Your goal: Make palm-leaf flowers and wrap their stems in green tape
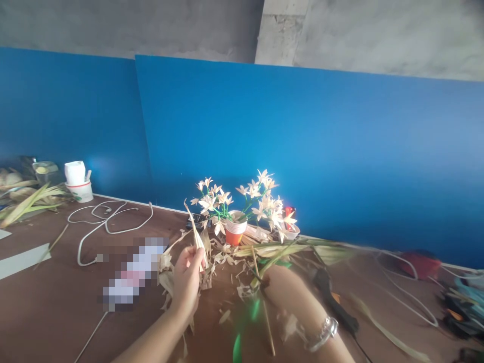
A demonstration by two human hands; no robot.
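My left hand (189, 280) pinches a pale, dried corn husk (197, 239) whose narrow tip points upward. To the right, my right hand (278, 285) is curled over the husk scraps, slightly blurred, with its fingers mostly hidden. A thin dark piece (256, 275) juts out by its fingertips; I cannot make out what it belongs to. Behind both hands, a red-and-white paper cup (235, 233) holds several cream husk flowers (207, 203) on green stems. A thin tan stick (268, 327) lies below my right hand, and blurred green strips (237, 348) lie nearby.
Loose husk scraps (166, 275) litter the brown table (132, 322). At left are a blurred-out phone-like object (132, 275), a white cable (81, 242) and a white cup (80, 192). A black-handled tool (335, 302) and red item (419, 263) lie right. A blue partition (302, 141) stands behind.
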